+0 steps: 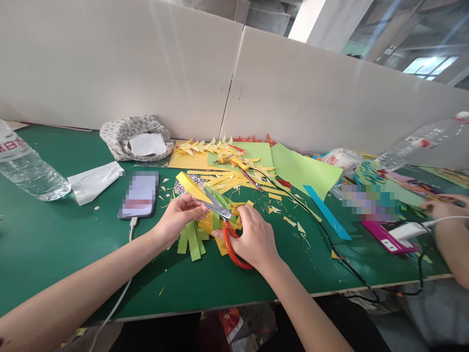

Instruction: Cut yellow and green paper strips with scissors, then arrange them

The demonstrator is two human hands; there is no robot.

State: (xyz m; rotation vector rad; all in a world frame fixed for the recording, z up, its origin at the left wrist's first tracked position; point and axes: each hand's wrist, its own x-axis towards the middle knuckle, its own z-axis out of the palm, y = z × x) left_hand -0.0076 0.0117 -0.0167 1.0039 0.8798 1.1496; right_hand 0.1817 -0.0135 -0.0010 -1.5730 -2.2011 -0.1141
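Note:
My right hand (254, 234) grips a pair of scissors (229, 217) by the red handles, with the blades pointing up and to the left. A yellow paper strip (194, 186) is pinched in my left hand (181, 217), near the blades. It cannot be told whether the blades touch the strip. Under both hands lies a pile of green paper strips (192, 244) and yellow ones, partly hidden by the scissors. Behind them are more yellow strips (220, 181) and a glue gun (229, 159) with a yellow body.
A charging phone (141, 193) and a water bottle (31, 166) are at left. A cloth pouch (135, 137) stands against the partition. At right are green paper sheets (304, 168), a blue strip (326, 212), a black cable (330, 244), a magenta power strip (386, 239) and another person's hand (447, 210).

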